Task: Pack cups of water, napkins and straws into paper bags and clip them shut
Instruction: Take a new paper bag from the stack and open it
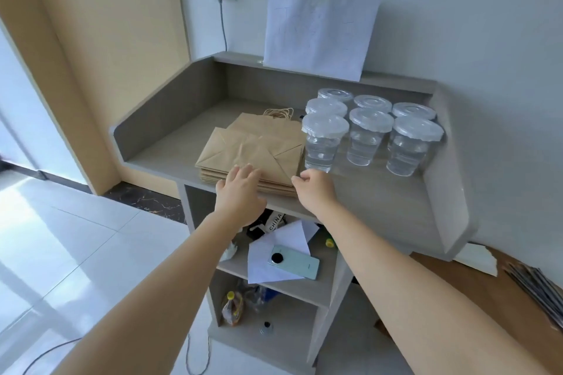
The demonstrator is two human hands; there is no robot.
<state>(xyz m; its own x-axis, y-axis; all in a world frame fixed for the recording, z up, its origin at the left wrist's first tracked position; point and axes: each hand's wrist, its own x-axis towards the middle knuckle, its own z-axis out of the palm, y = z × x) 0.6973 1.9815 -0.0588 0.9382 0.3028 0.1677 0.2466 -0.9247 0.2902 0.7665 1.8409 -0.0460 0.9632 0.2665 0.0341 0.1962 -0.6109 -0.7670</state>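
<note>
Now both hands meet the paper bags [256, 152] at the counter's [380, 198] front edge: left hand [240, 192] flat, fingers straight; right hand [313, 189] fingers curled at the stack's corner.

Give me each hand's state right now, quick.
Left hand: open, fingers straight, resting on the near edge of the stack of paper bags.
Right hand: fingers curled at the stack's near corner; whether its grip has a bag cannot be told.

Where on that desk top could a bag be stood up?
Bare desk top lies left of the flat paper bags, up to the raised side wall, and near the front edge right of the right hand. The lidded cups crowd the back right corner.
</note>
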